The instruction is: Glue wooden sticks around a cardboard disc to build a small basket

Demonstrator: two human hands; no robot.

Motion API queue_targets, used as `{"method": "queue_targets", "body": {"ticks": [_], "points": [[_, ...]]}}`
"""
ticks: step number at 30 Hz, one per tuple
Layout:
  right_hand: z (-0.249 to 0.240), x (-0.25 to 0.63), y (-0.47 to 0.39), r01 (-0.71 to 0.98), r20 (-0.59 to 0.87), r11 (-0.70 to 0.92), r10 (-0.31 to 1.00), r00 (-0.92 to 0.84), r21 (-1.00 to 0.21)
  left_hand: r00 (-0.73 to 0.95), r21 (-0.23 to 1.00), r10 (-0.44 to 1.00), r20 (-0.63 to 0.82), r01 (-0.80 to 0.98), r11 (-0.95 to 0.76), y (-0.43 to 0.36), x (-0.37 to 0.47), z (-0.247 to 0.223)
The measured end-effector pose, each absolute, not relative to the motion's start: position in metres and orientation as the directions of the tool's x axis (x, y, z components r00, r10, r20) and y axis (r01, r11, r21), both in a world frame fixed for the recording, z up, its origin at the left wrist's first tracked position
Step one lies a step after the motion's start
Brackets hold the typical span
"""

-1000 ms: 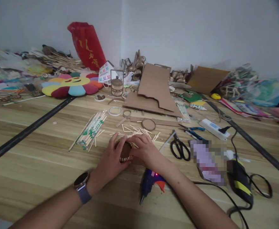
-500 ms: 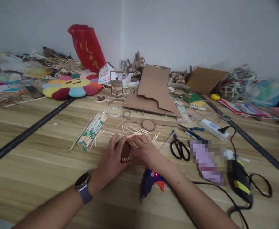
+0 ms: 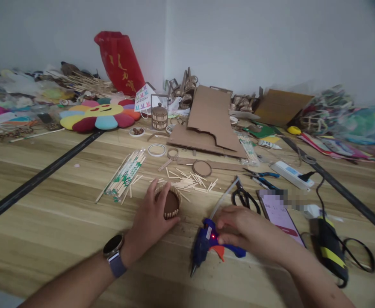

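A small round basket [image 3: 172, 204], with a brown base and a wall of short wooden sticks, sits on the table. My left hand [image 3: 152, 205] grips its left side, fingers at the far rim and thumb at the near edge; those fingers hide part of the wall. To the right lies a blue and orange hot glue gun [image 3: 203, 241] with a red light on and its nozzle pointing toward me. My right hand [image 3: 238, 224] hovers at its handle, fingers curved and thumb apart from them; whether they touch it I cannot tell.
Loose short sticks [image 3: 187, 182] and a cardboard disc [image 3: 202, 168] lie beyond the basket. Packaged sticks [image 3: 126, 175] are at left. Black scissors [image 3: 245, 199], a phone [image 3: 279, 214], pliers [image 3: 264, 174] and a power strip [image 3: 291, 174] fill the right. Cardboard sheets [image 3: 208, 115] stand behind.
My right hand has let go of the basket and moved right to the glue gun. My left hand stays on the basket, whose inside shows more now.
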State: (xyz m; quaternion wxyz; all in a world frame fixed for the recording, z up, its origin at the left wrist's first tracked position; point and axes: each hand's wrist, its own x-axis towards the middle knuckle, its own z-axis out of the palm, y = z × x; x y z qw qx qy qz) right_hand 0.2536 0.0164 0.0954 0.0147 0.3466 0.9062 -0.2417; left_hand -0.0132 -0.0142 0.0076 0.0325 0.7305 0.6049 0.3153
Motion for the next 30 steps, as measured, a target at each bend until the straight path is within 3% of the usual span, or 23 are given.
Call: {"method": "queue_targets", "body": {"ticks": [3,6,14,26,30], "points": [[0.082,0.263,0.011,0.736,-0.347,0.494,0.663,-0.663,-0.464,0.092,0.382,0.889,0.448,0.88,-0.284,-0.015,-0.011,0.009],[0.074,0.263,0.008,0.766,-0.387,0.432,0.679,-0.624,-0.476,0.103,0.354,0.881,0.462,0.889,-0.289,-0.015,-0.01,0.009],[0.085,0.266,0.004,0.681,-0.345,0.442,0.625,-0.7,-0.584,0.072,0.385,0.889,0.453,0.884,-0.267,-0.017,-0.011,0.009],[0.076,0.281,0.012,0.563,-0.154,0.441,0.676,-0.721,-0.699,0.05,0.376,0.861,0.505,0.886,-0.272,-0.017,-0.013,0.005],[0.068,0.287,0.013,0.606,-0.166,0.341,0.762,-0.625,-0.719,0.016,0.408,0.872,0.49,0.88,-0.245,-0.017,-0.014,0.005]]}}
